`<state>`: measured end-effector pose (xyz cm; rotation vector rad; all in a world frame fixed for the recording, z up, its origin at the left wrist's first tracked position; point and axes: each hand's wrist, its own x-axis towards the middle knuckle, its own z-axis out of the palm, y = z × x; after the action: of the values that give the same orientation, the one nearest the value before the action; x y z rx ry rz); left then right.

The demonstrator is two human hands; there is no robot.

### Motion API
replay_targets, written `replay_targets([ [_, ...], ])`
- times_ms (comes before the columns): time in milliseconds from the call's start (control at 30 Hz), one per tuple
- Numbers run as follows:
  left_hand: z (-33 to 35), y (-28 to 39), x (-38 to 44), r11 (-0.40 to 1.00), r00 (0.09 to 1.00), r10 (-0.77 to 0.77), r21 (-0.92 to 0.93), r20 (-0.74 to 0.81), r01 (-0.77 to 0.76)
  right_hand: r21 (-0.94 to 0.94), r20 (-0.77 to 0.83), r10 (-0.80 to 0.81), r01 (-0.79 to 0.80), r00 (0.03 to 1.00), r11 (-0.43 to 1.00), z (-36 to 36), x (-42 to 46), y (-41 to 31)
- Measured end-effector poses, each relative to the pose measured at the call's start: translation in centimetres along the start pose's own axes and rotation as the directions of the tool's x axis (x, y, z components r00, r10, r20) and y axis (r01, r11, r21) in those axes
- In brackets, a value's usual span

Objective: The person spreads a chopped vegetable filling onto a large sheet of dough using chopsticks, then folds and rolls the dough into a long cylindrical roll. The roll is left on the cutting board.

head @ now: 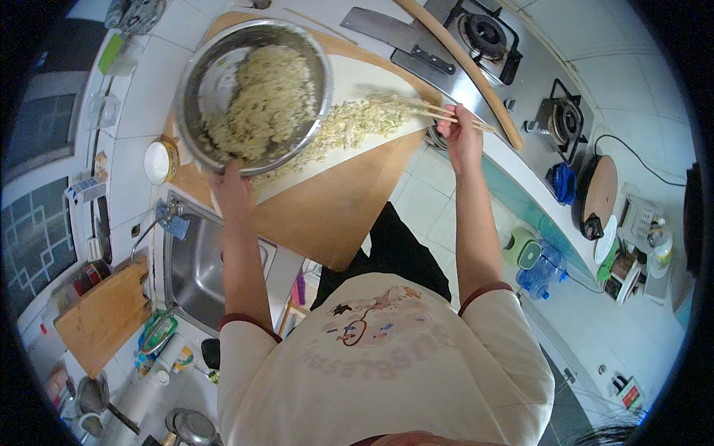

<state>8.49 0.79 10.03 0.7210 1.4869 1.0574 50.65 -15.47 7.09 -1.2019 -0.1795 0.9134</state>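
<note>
My left hand (233, 187) grips the near rim of a large stainless steel bowl (192, 106). The bowl tilts over the left part of a pale sheet of rolled dough (312, 173). Inside lies a chopped, pale green-yellow filling (273, 95), and more of it forms a band (362, 124) across the dough. Held in my right hand (463, 136) are wooden chopsticks (443, 113), their tips at the filling near the dough's right end. The tips are blurred. Beneath the dough is a wooden board (318, 231), its near corner jutting towards my body.
A long rolling pin (468, 61) lies across the gas stove (521, 83). Beside it rests a cleaver (396, 39) with a black handle. The steel sink (195, 267) is at left, below a white-topped tub (160, 161). Another wooden board (106, 318) leans at lower left.
</note>
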Motion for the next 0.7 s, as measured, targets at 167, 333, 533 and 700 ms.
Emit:
replay_targets([
  [167, 5.0, -0.1, -3.1, 0.995, 0.981, 0.095, -0.041, 0.166, -0.09, -0.138, 0.15, 0.156, -0.136, 0.976, 0.981, 8.5, -7.1, 2.2],
  [333, 6.9, -0.6, -4.3, 0.995, 0.967, 0.089, -0.073, 0.237, -0.073, -0.327, 0.295, -0.046, 0.146, 0.955, 0.934, 8.8, -11.5, 4.4],
  [533, 8.1, -0.1, -4.7, 0.987, 0.952, 0.148, 0.022, 0.268, -0.159, -0.358, 0.17, -0.183, 0.234, 0.968, 0.904, 8.1, -11.5, 3.1],
  [700, 8.5, -1.4, -4.3, 0.969, 0.939, 0.21, 0.067, 0.271, -0.236, -0.511, 0.42, -0.262, 0.465, 0.869, 0.723, 9.3, -11.5, 3.0],
])
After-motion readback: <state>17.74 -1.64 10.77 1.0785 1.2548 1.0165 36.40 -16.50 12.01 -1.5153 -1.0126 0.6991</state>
